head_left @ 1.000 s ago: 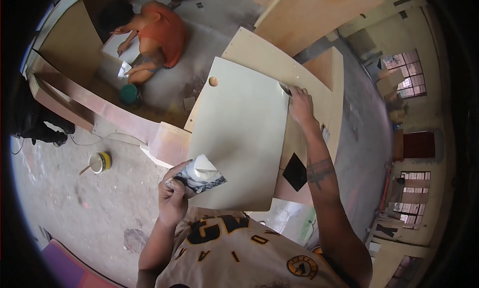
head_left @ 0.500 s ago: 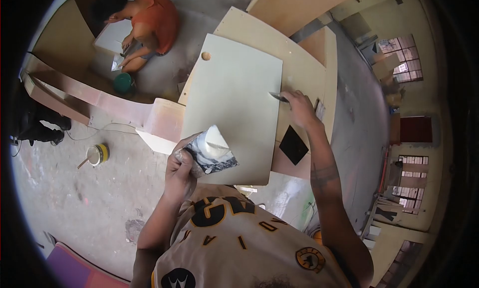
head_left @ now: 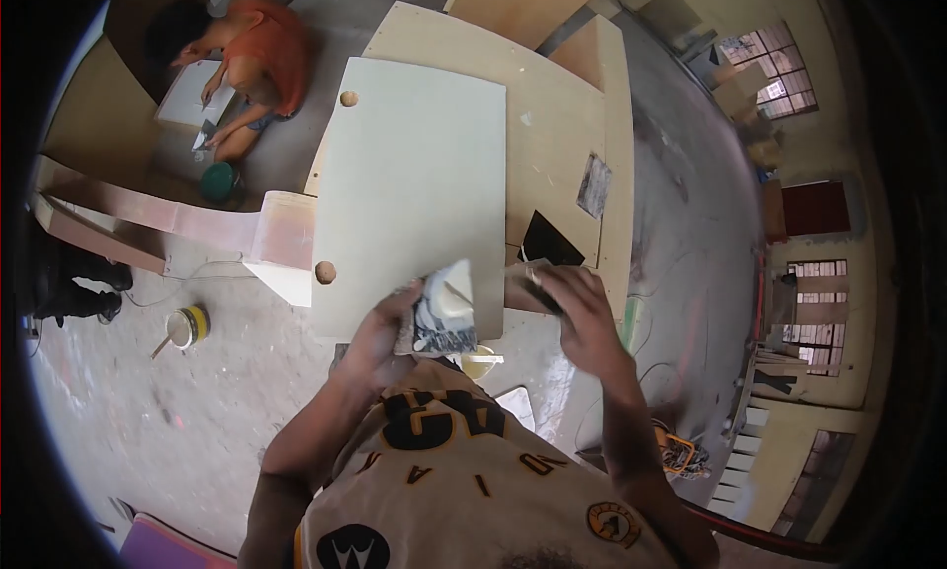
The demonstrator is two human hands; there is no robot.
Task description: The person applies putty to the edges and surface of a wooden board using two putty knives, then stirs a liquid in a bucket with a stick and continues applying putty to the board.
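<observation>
A pale flat panel [head_left: 414, 184] with two round holes near its left edge lies on a larger wooden board [head_left: 557, 125]. Over the panel's near edge, my left hand [head_left: 380, 342] grips a smeared plate [head_left: 444, 318] carrying a lump of whitish paste. To the right of the panel, my right hand [head_left: 582, 313] is closed round a dark tool [head_left: 538, 288], partly hidden by the fingers and blurred. Beyond that hand, a black sheet [head_left: 549, 242] rests on the wooden board, with a grey-smeared rectangular piece [head_left: 594, 184] farther off.
Upper left, a person in an orange top [head_left: 266, 56] crouches over a white panel [head_left: 194, 94], beside a green container [head_left: 218, 181]. A yellow-banded can [head_left: 187, 326] stands on the floor at left. A pinkish curved piece [head_left: 286, 229] adjoins the panel's left side.
My right hand has drawn back toward me with the tool, off the panel's right edge. The view has shifted, and both holes of the panel now show. My left hand still holds the plate.
</observation>
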